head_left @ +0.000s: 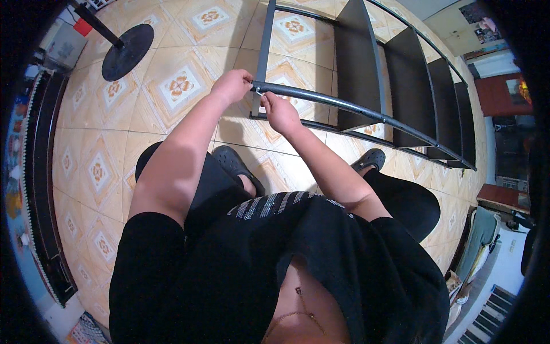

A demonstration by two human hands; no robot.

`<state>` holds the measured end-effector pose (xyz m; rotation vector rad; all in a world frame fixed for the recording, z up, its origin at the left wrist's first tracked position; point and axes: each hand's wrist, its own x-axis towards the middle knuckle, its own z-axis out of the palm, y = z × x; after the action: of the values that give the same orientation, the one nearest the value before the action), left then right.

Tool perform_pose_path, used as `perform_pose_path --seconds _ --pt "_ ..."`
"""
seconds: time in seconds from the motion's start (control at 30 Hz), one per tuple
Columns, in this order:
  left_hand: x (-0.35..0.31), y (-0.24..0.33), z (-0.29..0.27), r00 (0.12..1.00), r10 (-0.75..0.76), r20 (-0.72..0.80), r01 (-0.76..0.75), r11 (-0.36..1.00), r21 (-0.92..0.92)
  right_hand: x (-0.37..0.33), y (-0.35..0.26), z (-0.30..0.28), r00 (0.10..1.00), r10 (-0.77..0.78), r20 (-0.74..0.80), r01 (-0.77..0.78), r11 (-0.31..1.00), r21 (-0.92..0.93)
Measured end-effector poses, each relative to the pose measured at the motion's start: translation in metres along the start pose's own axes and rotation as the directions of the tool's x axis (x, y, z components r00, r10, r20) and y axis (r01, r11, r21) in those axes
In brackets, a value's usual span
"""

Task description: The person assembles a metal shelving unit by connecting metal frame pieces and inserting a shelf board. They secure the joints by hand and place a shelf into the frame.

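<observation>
Shelving unit [360,66], black tubular metal frame with dark flat panels, apparently on its side on the floor [157,117], ahead of the person and extending from the hands to the right. Front tube [335,102], round, black and glossy, its left end at the frame's near corner, between both hands. Left hand [230,86], at that corner, fingers bent and close together against the tube end; whether they grip it cannot be told. Right hand [281,113], just beside the same end, fingers narrowed in a pinch on a small silvery metal piece [260,91], exact kind too small to tell. Floor tiles, cream with brown floral diamonds. Round black base [128,52] with upright post [98,24], beyond the left hand. Dark clogs [231,162], one pair, worn by the person. Black short-sleeved top [240,275], glittering stripes across the front.
</observation>
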<state>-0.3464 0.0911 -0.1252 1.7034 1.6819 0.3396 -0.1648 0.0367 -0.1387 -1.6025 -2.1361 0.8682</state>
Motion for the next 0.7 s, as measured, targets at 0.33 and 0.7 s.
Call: perform_pose_path --seconds 0.33,0.7 --pt "-0.01 0.012 0.002 0.989 -0.145 -0.035 0.147 0.987 0.062 0.003 0.004 0.0 1.0 0.021 0.001 -0.021 0.999 0.047" --pt "-0.016 0.024 0.011 0.951 -0.305 0.055 0.309 0.913 -0.265 0.012 0.007 -0.003 0.997 0.048 0.063 -0.047 0.999 -0.023"
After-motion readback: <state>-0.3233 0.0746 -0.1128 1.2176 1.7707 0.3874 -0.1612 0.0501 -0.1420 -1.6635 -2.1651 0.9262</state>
